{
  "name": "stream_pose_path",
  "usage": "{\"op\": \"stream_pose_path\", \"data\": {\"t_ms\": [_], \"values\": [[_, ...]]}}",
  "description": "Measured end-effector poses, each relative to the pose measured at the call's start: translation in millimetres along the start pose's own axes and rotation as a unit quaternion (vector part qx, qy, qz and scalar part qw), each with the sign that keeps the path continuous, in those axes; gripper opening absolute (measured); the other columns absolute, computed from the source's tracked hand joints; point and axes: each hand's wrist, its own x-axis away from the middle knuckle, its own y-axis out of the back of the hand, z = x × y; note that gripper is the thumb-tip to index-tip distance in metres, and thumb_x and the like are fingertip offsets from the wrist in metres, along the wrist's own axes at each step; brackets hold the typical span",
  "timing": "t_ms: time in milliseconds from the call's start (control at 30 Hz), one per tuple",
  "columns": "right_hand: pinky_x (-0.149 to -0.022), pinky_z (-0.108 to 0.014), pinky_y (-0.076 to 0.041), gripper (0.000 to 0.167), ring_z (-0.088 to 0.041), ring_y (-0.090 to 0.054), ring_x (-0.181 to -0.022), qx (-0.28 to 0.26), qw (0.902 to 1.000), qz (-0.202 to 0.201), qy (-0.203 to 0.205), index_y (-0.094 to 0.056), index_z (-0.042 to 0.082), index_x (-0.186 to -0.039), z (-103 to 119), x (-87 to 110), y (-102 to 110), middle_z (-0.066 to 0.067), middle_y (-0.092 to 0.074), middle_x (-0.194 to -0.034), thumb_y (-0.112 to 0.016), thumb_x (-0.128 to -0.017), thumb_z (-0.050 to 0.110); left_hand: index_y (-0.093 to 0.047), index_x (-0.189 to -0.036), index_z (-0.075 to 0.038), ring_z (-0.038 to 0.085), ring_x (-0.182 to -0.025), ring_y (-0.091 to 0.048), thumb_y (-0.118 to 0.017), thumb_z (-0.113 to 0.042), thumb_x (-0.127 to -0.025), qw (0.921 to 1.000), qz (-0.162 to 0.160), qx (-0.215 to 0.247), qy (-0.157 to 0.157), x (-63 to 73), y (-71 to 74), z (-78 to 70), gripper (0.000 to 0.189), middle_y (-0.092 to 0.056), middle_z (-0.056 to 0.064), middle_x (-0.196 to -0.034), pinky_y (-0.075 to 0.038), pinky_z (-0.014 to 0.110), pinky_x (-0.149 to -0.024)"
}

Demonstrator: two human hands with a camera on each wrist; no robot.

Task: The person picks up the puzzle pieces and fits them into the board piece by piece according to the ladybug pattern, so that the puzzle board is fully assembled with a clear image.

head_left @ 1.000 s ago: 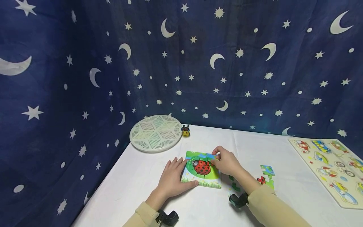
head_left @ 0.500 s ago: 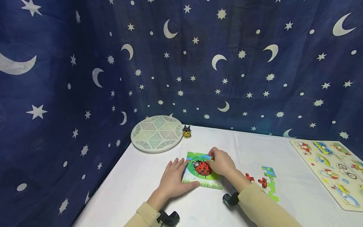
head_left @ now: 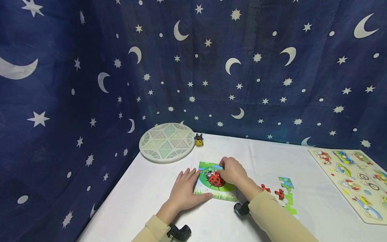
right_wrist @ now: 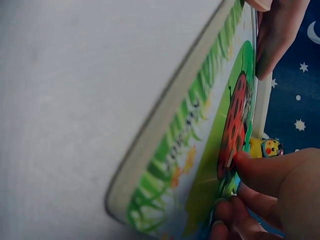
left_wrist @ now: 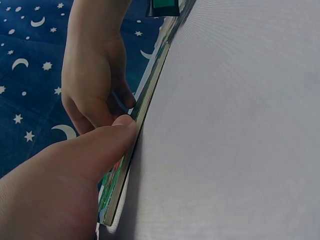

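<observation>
A square ladybug jigsaw board [head_left: 222, 196] lies on the white table in front of me. My left hand [head_left: 185, 195] rests at its left side, fingers extended at the left edge and thumb along the near edge; the left wrist view shows that thumb [left_wrist: 107, 142] on the board's rim. Over the board's upper right part, my right hand [head_left: 234, 172] pinches a small puzzle piece [right_wrist: 231, 158] between thumb and fingertips, close over the printed ladybug. The hand hides most of this piece and the board's upper right corner.
Several loose puzzle pieces [head_left: 285, 183] lie to the right, partly behind the right forearm. A wooden picture puzzle [head_left: 347, 183] lies at the far right. At the back left are a round patterned board [head_left: 167, 141] and a small yellow-and-black figure [head_left: 198, 139], before a starry curtain [head_left: 211, 84].
My right hand has moved left across the board, from its upper right corner toward the ladybug's top. More loose pieces show beside the forearm. The left hand has stayed in place.
</observation>
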Motion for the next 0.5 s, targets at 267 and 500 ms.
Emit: {"op": "stream_pose_path", "data": {"t_ms": [267,500], "values": [[-0.074,-0.041,-0.052,0.025,-0.022,-0.055,-0.081,-0.006,1.0,0.001,0.002,-0.068,0.009,-0.103,0.2,-2.0,0.7,-0.004,-0.06,-0.091,-0.082,-0.088,0.022,-0.052,-0.151,-0.009,0.037,-0.148,-0.033,-0.061,-0.08,-0.081,1.0,0.004,-0.002,0.002,-0.7,0.3,-0.2,0.1,-0.047,0.014,-0.155,-0.019,0.054,-0.122],[-0.071,-0.039,-0.05,0.019,-0.021,-0.055,-0.078,-0.011,0.9999,-0.006,0.001,-0.068,0.013,-0.094,1.3,-1.9,0.9,-0.001,-0.06,-0.085,-0.083,-0.087,0.022,-0.052,-0.151,-0.009,0.037,-0.149,-0.033,-0.061,-0.08,-0.081,1.0,0.005,0.001,0.004,-1.1,0.5,0.2,0.099,-0.047,0.014,-0.155,-0.018,0.055,-0.123]]}}
